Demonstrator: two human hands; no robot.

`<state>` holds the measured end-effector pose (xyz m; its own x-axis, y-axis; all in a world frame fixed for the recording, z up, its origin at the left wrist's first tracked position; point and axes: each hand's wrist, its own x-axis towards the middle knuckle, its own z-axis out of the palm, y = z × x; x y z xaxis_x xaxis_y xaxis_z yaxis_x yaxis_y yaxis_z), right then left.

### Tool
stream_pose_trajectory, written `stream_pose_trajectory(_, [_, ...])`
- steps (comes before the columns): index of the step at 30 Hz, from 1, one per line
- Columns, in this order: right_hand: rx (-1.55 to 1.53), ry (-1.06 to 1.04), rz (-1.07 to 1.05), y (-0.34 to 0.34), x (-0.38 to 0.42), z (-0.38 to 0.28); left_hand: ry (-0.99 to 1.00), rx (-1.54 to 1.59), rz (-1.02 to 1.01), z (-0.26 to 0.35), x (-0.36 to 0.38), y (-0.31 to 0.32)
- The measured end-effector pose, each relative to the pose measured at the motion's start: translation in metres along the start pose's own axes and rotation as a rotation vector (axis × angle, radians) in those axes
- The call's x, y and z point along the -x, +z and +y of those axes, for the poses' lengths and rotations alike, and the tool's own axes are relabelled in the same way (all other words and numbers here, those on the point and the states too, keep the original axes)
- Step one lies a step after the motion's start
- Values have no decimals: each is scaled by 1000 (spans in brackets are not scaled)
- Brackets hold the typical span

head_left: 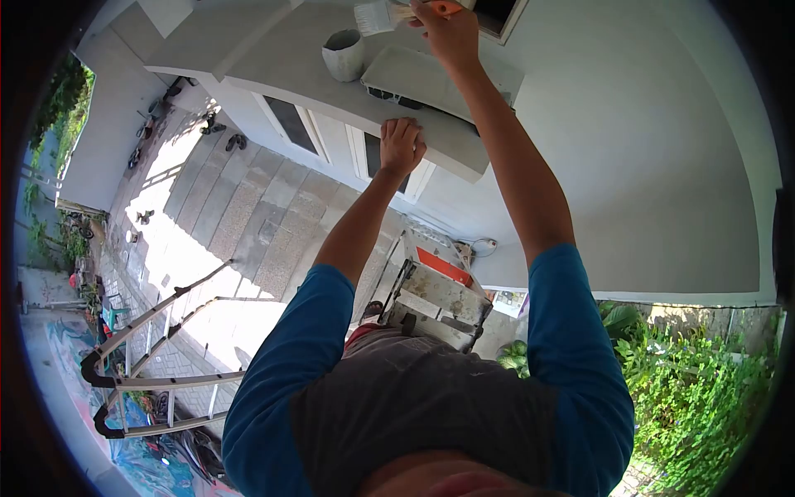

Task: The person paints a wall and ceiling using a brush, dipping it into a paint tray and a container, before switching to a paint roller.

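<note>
At the top of the head view, my right hand (451, 31) is closed around the orange handle of a paintbrush (378, 16), whose pale, wide bristles point left. My left hand (402, 145) rests on the front edge of a grey ledge (451, 147), its fingers bent over the edge. On the ledge, beyond my left hand, stand a paint-stained whitish cup (344, 56) and, right of it, a long whitish tray (426, 81). My right forearm passes over the tray's right part.
A grey wall (654, 166) rises on the right. Far below lie the tiled yard (265, 207) and a ladder-like metal frame (182, 383) at lower left. A stained platform with an orange-red strip (443, 267) is beneath me. Green plants (696, 389) grow at lower right.
</note>
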<state>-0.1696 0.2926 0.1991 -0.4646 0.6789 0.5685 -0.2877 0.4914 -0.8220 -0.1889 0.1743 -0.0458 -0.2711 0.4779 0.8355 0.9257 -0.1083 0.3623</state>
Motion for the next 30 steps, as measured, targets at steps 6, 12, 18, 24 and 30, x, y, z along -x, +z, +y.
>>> stream_pose_trajectory(6, [364, -160, -447, 67, -64, -4, 34, -21, 18, -7, 4, 8])
stream_pose_trajectory(12, [615, -244, -612, 94, -93, 37, 18, -19, 27, -7, 6, 11])
stream_pose_trajectory(18, [757, -274, -740, 111, -96, 74, 16, -27, 24, -6, 6, 11])
stream_pose_trajectory(24, [810, -316, -796, 113, -71, 92, 29, -22, 30, -7, 6, 12])
stream_pose_trajectory(30, [918, -125, -807, 118, -61, 88, 27, -27, 27, -8, 8, 13])
